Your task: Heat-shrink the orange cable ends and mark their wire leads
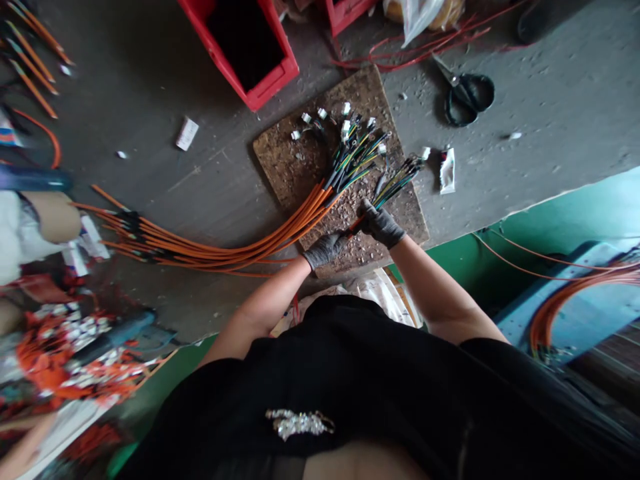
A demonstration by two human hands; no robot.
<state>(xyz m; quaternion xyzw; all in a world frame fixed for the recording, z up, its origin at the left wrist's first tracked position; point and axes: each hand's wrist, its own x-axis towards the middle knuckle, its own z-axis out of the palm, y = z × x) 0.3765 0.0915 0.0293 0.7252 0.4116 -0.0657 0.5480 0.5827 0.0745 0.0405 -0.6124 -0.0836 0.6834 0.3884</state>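
Note:
Both hands wear dark grey gloves and work over the near edge of a worn brown board (295, 167). My left hand (324, 251) is closed around the orange part of a few cables. Up and to the right, my right hand (381, 225) grips the same cables near where their dark, green and yellow wires (399, 183) fan out. Beside them lies a larger bundle of orange cables (240, 257), its stripped wire ends (353, 157) and white connectors (346, 129) resting on the board.
A red bin (274, 83) stands beyond the board. Black-handled scissors (467, 100) and a torn white wrapper (447, 171) lie to the right. Orange and white scraps (55, 353) pile up at the left. More orange cables (547, 313) rest on a blue surface (590, 300) at the right.

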